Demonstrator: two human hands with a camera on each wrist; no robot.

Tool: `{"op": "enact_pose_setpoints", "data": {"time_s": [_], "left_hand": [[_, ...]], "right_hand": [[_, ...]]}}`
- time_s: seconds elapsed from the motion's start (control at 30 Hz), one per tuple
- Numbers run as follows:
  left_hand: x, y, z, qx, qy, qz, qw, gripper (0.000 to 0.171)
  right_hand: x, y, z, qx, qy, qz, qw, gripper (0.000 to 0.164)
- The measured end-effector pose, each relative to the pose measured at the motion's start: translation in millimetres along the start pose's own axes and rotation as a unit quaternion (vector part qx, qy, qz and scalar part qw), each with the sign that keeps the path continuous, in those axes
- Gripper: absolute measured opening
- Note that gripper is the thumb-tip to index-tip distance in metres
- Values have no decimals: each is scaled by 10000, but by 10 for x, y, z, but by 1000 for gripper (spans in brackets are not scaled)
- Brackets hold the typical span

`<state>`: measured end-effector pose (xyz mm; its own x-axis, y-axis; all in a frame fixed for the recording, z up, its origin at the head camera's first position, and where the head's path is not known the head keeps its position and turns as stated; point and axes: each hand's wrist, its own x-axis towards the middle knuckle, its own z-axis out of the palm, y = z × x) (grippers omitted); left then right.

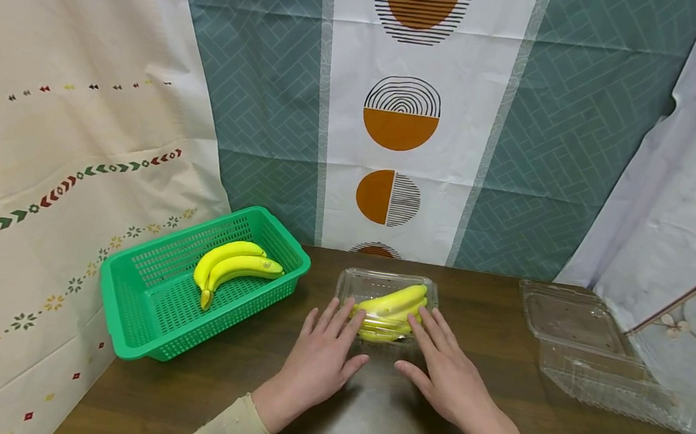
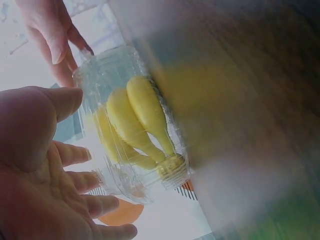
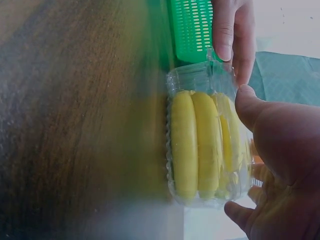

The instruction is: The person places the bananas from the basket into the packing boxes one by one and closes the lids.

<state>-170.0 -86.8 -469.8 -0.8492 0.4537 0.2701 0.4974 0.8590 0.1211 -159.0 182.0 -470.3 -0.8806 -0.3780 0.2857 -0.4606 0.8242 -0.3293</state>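
Note:
A clear plastic clamshell box point(image 1: 350, 284) stands on the table in front of me, with a bunch of yellow bananas point(image 1: 395, 304) inside. Clear plastic also covers the bananas point(image 3: 185, 145) in the right wrist view. My left hand point(image 1: 323, 358) is at the box's near left corner, fingers extended and spread. On the near right side is my right hand point(image 1: 454, 375), its fingers likewise straight, tips by the box. Neither hand curls round anything. Whether the fingertips press on the plastic or hover just off it is hard to tell.
A green perforated basket point(image 1: 149, 350) stands to the left, holding another bunch of bananas point(image 1: 236, 266). At the right lie open clear plastic containers point(image 1: 577, 319). Patterned cloth point(image 1: 273, 84) hangs behind the brown table point(image 1: 489, 314).

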Motion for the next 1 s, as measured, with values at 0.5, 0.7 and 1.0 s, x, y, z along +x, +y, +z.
{"op": "enact_pose_setpoints", "data": {"time_s": [0.5,0.7,1.0], "left_hand": [[70,-44,26,78,43,-62,9999,80],[104,-86,45,138,82,-47,9999,79],[170,-159,64,200,148,-88,9997,77]], "right_hand": [[106,41,37,30,55,-27,10000,85],[160,53,52,46,38,-47,10000,86],[277,68,85,75,-11,-62,10000,86]]}}
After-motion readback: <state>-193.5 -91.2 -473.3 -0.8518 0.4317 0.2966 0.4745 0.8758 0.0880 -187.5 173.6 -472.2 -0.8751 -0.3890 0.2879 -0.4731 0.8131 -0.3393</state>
